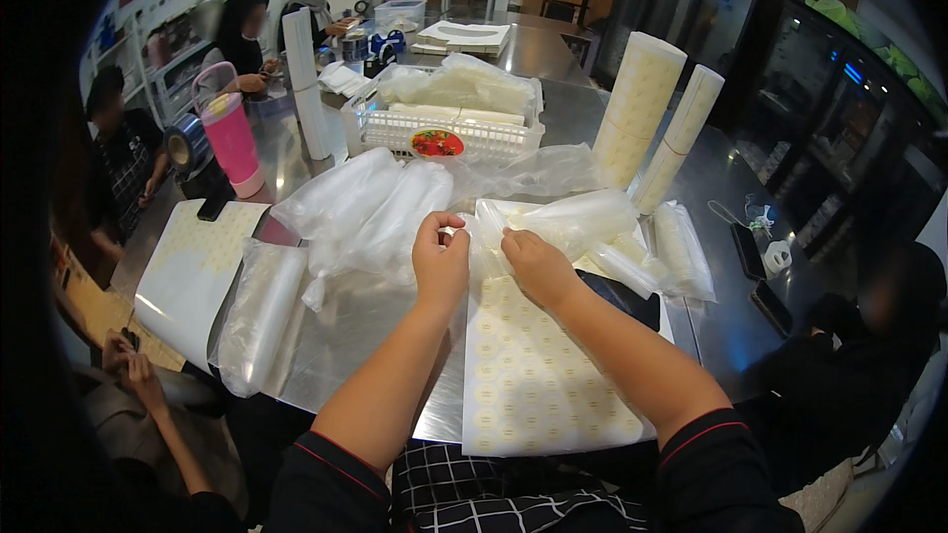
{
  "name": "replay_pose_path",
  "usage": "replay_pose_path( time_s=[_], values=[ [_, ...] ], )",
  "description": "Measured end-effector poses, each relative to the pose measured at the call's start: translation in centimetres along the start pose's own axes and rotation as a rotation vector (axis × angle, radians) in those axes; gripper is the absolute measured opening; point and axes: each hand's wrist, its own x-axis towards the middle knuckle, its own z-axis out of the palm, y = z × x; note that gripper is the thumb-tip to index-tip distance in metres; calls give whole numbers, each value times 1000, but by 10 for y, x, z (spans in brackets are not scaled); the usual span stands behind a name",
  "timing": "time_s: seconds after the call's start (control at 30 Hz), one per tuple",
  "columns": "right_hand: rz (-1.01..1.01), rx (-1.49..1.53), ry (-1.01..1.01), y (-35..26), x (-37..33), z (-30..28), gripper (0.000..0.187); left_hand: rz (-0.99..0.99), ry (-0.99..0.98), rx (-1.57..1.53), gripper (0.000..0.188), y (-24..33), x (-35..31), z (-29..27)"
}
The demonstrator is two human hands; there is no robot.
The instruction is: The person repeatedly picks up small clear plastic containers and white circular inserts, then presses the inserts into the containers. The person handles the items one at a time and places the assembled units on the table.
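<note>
Both my hands are over the middle of the table's near half, working at a clear plastic bag that stretches away to the right. My left hand has its fingers curled and pinched at the bag's near end. Close beside it, my right hand pinches the gathered plastic between thumb and fingers. Beneath them lies a sheet of round stickers, pale with yellowish print, reaching to the table's front edge. Bunched, filled-looking clear plastic bags rest just left of my left hand.
A white plastic basket of bags stands beyond my hands. Upright are a sticker roll, a thinner roll and a pink tumbler. Phones lie at right. People sit around the steel table.
</note>
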Motion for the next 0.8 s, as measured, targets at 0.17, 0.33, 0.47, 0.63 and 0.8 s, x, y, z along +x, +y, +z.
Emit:
replay_pose_path(
  time_s=[0.17, 0.33, 0.47, 0.63, 0.8],
  values=[
    [377, 251, -111, 5, 4, -22, 26, 46, 33, 16, 11, -4, 4, -3],
    [960, 1232, -83, -2, -8, -69, 45, 46, -186, -99, 16, -10, 2, 0],
    [1055, 1271, -357, -25, -40, -98, 38, -136, -809, -91, 40, -6, -29, 14],
    [1103, 1220, -350, -48, -69, -117, 38, -597, -1047, -271, 43, 5, -79, 22],
    [801, 696, -87, -67, -82, -146, 50, -542, -998, -244, 36, 14, -82, 23]
  ],
)
